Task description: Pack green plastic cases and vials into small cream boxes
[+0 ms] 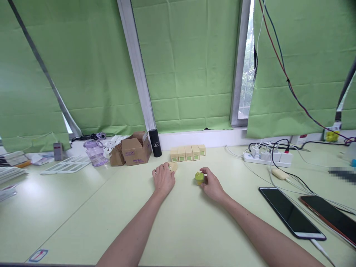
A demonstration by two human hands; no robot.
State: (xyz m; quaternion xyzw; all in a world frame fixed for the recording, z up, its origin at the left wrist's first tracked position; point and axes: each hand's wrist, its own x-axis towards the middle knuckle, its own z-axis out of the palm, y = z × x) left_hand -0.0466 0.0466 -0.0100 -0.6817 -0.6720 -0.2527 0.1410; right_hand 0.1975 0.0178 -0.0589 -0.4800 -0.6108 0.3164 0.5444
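Observation:
My left hand (pixel 164 177) rests over a small cream box (pixel 174 167) on the table, its fingers bent down around the near side. The hand covers most of that box. My right hand (pixel 211 185) has its thumb and fingers at the right side of a small green object (pixel 199 177), with a paler, see-through-looking lower part, standing on the table. It looks like a little lidded pot, but its exact kind is too small to tell. Behind both hands stands a row of several cream boxes (pixel 188 152) with green-edged labels.
Left of the row are a black cylinder (pixel 155 143), an open cardboard box (pixel 136 150) and a purple bottle (pixel 95 152). To the right lie a power strip (pixel 268 158) with tangled cables, a white-edged phone (pixel 290 211) and a brown-edged phone (pixel 330 215).

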